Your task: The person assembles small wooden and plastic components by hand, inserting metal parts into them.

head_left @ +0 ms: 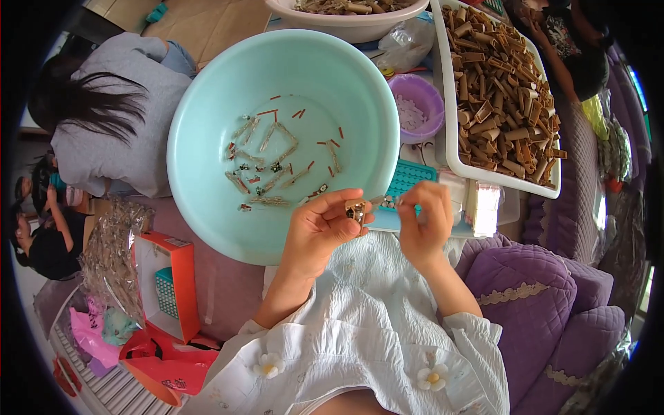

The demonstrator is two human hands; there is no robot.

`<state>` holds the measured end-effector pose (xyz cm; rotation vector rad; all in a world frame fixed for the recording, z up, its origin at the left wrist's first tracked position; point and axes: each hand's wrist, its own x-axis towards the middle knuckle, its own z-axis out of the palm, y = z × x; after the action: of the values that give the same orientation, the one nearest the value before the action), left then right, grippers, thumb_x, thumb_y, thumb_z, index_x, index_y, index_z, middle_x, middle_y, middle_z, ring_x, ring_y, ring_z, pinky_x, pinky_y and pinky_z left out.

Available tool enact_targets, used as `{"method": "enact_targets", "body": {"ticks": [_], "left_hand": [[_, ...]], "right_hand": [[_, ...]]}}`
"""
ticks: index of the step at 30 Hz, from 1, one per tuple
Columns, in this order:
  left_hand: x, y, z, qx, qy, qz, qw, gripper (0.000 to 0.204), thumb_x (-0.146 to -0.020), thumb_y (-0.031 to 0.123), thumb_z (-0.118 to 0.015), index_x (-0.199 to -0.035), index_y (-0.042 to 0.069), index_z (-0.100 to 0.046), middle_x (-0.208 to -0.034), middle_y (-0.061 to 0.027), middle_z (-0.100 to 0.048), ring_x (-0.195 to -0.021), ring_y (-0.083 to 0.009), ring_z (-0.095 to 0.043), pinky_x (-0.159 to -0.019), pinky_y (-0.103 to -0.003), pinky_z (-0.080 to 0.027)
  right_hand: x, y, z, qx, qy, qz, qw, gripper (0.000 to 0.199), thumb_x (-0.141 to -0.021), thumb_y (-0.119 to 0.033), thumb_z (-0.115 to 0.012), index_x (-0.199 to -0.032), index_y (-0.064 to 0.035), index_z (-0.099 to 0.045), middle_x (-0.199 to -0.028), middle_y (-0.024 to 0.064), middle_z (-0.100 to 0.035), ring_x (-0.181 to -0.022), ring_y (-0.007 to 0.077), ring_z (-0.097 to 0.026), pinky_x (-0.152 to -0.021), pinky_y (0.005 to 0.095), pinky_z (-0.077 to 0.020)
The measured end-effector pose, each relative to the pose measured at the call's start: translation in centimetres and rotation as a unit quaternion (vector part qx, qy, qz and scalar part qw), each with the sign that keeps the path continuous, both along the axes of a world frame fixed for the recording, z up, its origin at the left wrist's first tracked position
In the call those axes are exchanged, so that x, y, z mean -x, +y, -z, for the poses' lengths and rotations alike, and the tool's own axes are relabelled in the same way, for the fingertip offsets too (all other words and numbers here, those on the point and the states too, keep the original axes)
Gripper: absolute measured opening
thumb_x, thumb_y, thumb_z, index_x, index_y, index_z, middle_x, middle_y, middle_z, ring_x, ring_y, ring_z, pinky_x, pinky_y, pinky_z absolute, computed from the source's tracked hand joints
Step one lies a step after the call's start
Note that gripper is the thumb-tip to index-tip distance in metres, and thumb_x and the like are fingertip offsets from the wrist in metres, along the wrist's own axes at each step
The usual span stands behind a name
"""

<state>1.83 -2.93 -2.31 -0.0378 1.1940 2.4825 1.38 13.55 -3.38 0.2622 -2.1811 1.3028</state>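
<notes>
My left hand is closed around a small tan open-sided casing with shiny metallic bits inside, held just past the near rim of the big mint-green basin. To its right, my right hand is pinched, thumb against fingers; whatever sits between the fingertips is too small to name. Beneath the right hand lies a teal tray with rows of small holes, and small shiny round parts rest by its near edge. Inside the basin are several wired parts in clear wrapping and loose thin red-brown strips.
A white bin heaped with tan casings stands at right. Beside it sits a purple bowl of small white pieces. A pale basin is at the back. An orange box stands at left, near a person in grey.
</notes>
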Motion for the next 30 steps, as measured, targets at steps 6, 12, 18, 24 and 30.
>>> {"method": "enact_targets", "body": {"ticks": [6,12,18,24,30], "left_hand": [[-0.1,1.0,-0.6,0.012,0.013,-0.001,1.0,0.035,-0.078,0.005,-0.06,-0.112,-0.001,-0.05,-0.096,-0.0091,-0.059,-0.086,-0.0153,-0.058,-0.073,-0.027,-0.051],[-0.1,1.6,-1.1,0.098,0.033,-0.01,0.995,0.031,-0.083,0.007,-0.055,-0.112,-0.002,-0.05,-0.093,-0.0076,-0.059,-0.083,-0.0122,-0.058,-0.072,-0.024,-0.05],[0.1,0.4,-1.6,0.097,0.026,-0.012,0.995,0.029,-0.084,0.012,-0.055,-0.109,-0.002,-0.051,-0.091,-0.0088,-0.06,-0.077,-0.0127,-0.059,-0.067,-0.023,-0.048],[0.5,0.8,-1.0,0.061,0.032,-0.037,0.997,0.029,-0.083,0.011,-0.055,-0.109,-0.001,-0.051,-0.093,-0.0111,-0.06,-0.077,-0.0153,-0.06,-0.066,-0.025,-0.048],[0.5,0.8,-1.0,0.059,-0.006,-0.024,0.998,0.03,-0.082,0.01,-0.056,-0.11,0.0,-0.051,-0.094,-0.0113,-0.06,-0.078,-0.0165,-0.06,-0.068,-0.027,-0.048]], "right_hand": [[0.2,-1.6,-0.9,-0.033,0.116,-0.073,0.99,0.022,-0.062,0.005,-0.065,-0.081,-0.002,-0.057,-0.077,0.0071,-0.052,-0.061,0.0183,-0.051,-0.05,0.0271,-0.042],[0.3,-1.3,-0.8,-0.071,0.108,-0.087,0.988,0.023,-0.059,0.006,-0.063,-0.079,-0.0025,-0.059,-0.075,0.0063,-0.052,-0.061,0.018,-0.051,-0.049,0.0269,-0.042],[0.0,3.2,0.1,-0.022,-0.094,0.016,0.995,0.02,-0.066,0.007,-0.059,-0.084,-0.0018,-0.061,-0.077,0.009,-0.057,-0.064,0.0207,-0.055,-0.053,0.028,-0.0445],[-2.3,4.7,5.6,-0.169,-0.25,0.053,0.952,0.017,-0.07,-0.003,-0.062,-0.086,-0.0047,-0.061,-0.081,0.0081,-0.057,-0.07,0.0242,-0.055,-0.06,0.0319,-0.0453],[-2.7,4.2,6.6,-0.22,-0.252,0.049,0.941,0.018,-0.07,-0.005,-0.062,-0.088,-0.0047,-0.061,-0.083,0.0091,-0.057,-0.075,0.0273,-0.055,-0.065,0.0353,-0.0443]]}}
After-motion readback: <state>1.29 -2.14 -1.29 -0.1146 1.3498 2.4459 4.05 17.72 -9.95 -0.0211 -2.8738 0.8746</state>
